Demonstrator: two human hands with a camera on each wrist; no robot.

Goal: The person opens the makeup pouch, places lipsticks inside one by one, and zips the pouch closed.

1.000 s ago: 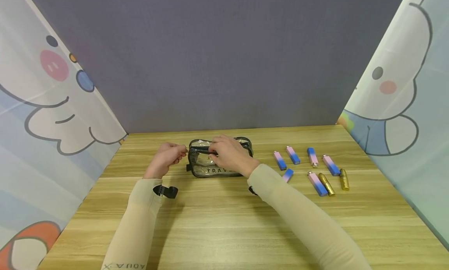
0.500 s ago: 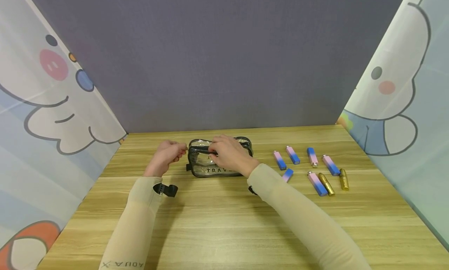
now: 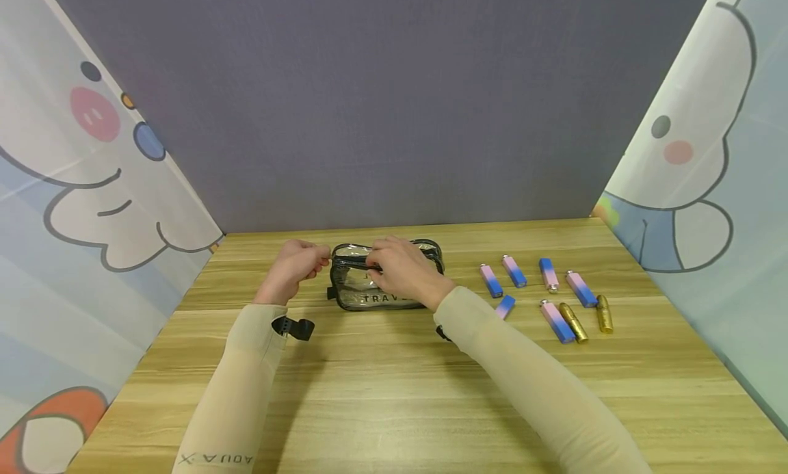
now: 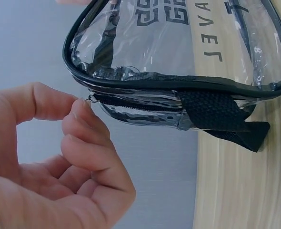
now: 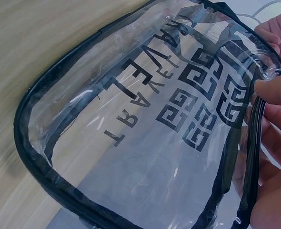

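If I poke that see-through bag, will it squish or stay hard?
The clear bag would probably squish, because it looks thin and crinkly. Its black edging may help it spring back into shape. It might feel slippery, since it shines.

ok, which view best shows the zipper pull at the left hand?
Left wrist: close-up of the zipper pull, pinched by the left hand. Head: too small to make out. Right wrist: can't pick it out.

My wood-grain table (image 3: 394,399) bears a clear zippered pouch (image 3: 362,293), six pink-and-blue lipstick tubes (image 3: 581,289) and two gold bullet-shaped tubes (image 3: 605,314).
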